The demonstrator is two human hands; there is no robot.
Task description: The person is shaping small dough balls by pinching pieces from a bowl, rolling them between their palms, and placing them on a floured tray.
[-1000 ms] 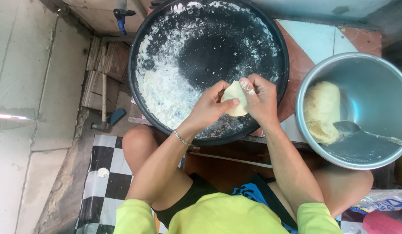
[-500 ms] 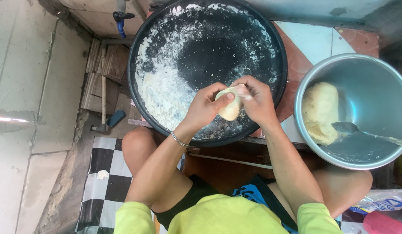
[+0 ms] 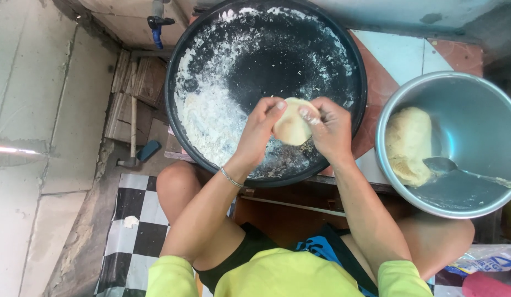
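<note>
A small pale disc of dough (image 3: 292, 124) is pinched between both my hands above a big round black pan (image 3: 354, 60) dusted with white flour. My left hand (image 3: 260, 132) grips the disc's left edge with thumb on top. My right hand (image 3: 329, 127) holds its right edge, fingers floury. Both hands hover over the pan's near rim. A thin bracelet circles my left wrist.
A steel bowl (image 3: 475, 99) at the right holds a lump of dough (image 3: 408, 144) and a metal spoon (image 3: 448, 165). A blue tap (image 3: 156, 25) stands at the upper left near concrete steps. A black-and-white checked mat (image 3: 137, 220) lies under my knees.
The dough has been turned and pressed between my fingers, going from a folded piece to a rounder, flatter disc. My hands stayed over the pan's near side.
</note>
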